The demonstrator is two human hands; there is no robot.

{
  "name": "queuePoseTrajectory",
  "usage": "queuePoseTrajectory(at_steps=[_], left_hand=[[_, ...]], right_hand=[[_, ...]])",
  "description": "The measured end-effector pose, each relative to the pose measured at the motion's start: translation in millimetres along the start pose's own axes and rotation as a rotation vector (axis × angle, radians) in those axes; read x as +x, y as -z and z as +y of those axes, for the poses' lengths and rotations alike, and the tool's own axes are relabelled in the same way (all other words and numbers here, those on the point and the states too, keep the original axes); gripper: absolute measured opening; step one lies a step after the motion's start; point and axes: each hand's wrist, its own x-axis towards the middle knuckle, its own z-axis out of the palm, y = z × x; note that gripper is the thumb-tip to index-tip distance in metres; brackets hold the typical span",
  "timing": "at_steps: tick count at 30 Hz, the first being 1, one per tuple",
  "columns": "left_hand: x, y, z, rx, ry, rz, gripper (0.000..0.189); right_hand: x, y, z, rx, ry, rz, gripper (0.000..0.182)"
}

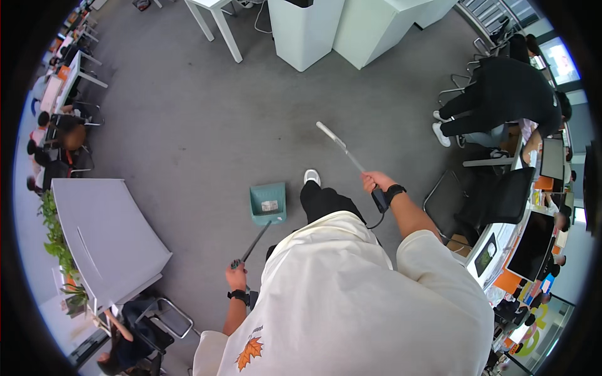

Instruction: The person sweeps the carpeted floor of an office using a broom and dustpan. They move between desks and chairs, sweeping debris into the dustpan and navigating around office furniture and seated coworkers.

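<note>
My left hand (pixel 236 277) grips the dark upper end of a long handle (pixel 256 243). At its lower end is a teal plastic dustpan (pixel 267 192), with a pale label inside. The pan is over the grey floor in front of me; whether it touches cannot be told. In my right hand (pixel 379 181) is the thin grey pole of a broom-like tool (pixel 353 160). Its narrow white head (pixel 329 132) points forward and left, and any bristles are too unclear to make out. Dark devices are strapped to both wrists.
White cabinets (pixel 308 35) and a white table (pixel 221 23) stand ahead. To the left is a large white cabinet (pixel 110 235) beside green plants (pixel 56 235). A black chair (pixel 489 202) and desks line the right, where a person in black (pixel 512 94) leans over.
</note>
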Motion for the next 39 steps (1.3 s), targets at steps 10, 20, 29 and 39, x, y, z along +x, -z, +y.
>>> queuePoseTrajectory(at_steps=[10,20,29,39], left_hand=[[76.5,-41.3,177.3,0.015,-0.08,0.133,0.024],[214.2,-36.0,336.9,0.131,-0.363,-0.041,0.036],[339.2,-57.3,444.0,0.159,-0.434,-0.178,0.039],[397.0,-107.2,529.3,0.474,-0.539,-0.256,0.035]], right_hand=[[60.6,-53.9,-107.8,-0.618,0.215,0.112,0.044],[66.5,-186.1,-171.0,-0.638,0.145,0.244,0.029],[107.6,-289.2,-237.6,-0.642,0.219,0.377,0.024],[199.0,-340.9,-303.0,-0.474,0.326,0.348,0.011]])
